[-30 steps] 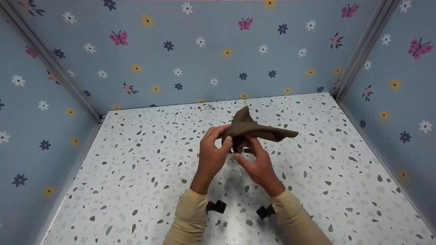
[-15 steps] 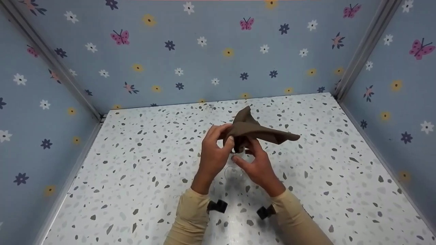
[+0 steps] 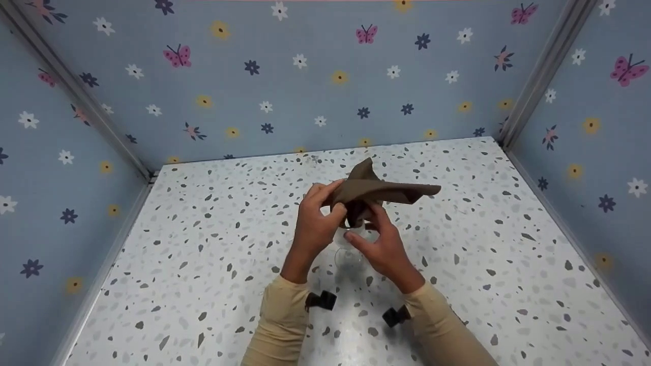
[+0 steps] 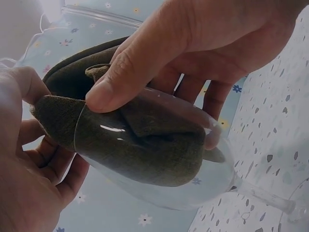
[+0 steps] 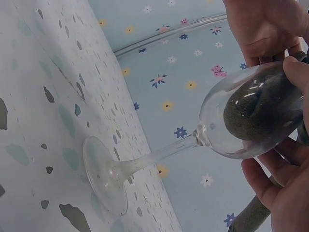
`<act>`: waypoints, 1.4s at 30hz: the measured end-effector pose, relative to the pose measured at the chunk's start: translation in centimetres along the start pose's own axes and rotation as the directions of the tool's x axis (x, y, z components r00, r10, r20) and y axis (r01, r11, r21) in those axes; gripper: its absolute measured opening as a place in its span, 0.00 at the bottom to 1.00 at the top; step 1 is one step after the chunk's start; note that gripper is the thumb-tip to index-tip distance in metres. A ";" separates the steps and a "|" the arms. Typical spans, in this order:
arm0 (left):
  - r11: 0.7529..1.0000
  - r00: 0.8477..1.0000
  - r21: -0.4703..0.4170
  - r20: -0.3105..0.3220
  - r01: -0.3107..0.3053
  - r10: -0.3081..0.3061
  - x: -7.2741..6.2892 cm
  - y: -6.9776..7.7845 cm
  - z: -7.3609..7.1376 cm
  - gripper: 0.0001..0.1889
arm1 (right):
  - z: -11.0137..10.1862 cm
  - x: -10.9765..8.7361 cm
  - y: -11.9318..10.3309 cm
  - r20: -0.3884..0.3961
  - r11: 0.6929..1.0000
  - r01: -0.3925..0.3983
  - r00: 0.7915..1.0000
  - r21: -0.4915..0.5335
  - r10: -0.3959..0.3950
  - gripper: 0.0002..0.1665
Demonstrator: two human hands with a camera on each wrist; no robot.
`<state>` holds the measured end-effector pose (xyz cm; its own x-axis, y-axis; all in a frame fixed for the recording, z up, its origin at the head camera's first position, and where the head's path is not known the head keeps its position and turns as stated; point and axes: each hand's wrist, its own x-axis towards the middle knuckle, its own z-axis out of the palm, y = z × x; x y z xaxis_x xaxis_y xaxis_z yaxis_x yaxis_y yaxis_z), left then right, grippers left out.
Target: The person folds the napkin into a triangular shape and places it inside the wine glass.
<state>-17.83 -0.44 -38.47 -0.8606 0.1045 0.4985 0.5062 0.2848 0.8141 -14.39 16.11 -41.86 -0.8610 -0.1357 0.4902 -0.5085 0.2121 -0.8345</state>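
Observation:
A brown cloth (image 3: 376, 189) is partly stuffed into the bowl of a clear wine glass (image 5: 212, 116), its loose flaps spreading out beyond the rim. In the left wrist view the cloth's wad (image 4: 159, 159) shows through the glass wall. My left hand (image 3: 311, 223) pinches the cloth by the rim, thumb on the near side. Around the bowl, my right hand (image 3: 384, 246) grips the glass, its thumb at the rim and its fingers behind. The glass tilts; whether its foot (image 5: 104, 176) touches the table, I cannot tell. Some fingertips are hidden behind cloth and glass.
Underneath lies a white speckled table (image 3: 218, 244). A blue wall panel (image 3: 305, 91) with flowers and butterflies rises behind it, with side panels (image 3: 600, 168) left and right. Black wrist cameras (image 3: 328, 300) sit on the sleeves.
The cloth's right-hand flap first dipped slightly, then rose and drew in a little leftward. My left hand and forearm have shifted slightly up and left; the right hand stays nearly in place.

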 end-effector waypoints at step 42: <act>0.989 0.991 -0.068 0.026 -0.128 0.130 0.0 -0.1 -1.2 0.23 | 0.3 -0.1 1.7 -0.002 0.999 -0.032 0.999 -0.040 0.032 0.44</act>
<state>-17.78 -1.60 -38.24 -0.7886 0.1655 0.5923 0.6149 0.2037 0.7618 -15.12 16.16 -43.39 -0.8767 -0.1273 0.4638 -0.4808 0.2544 -0.8391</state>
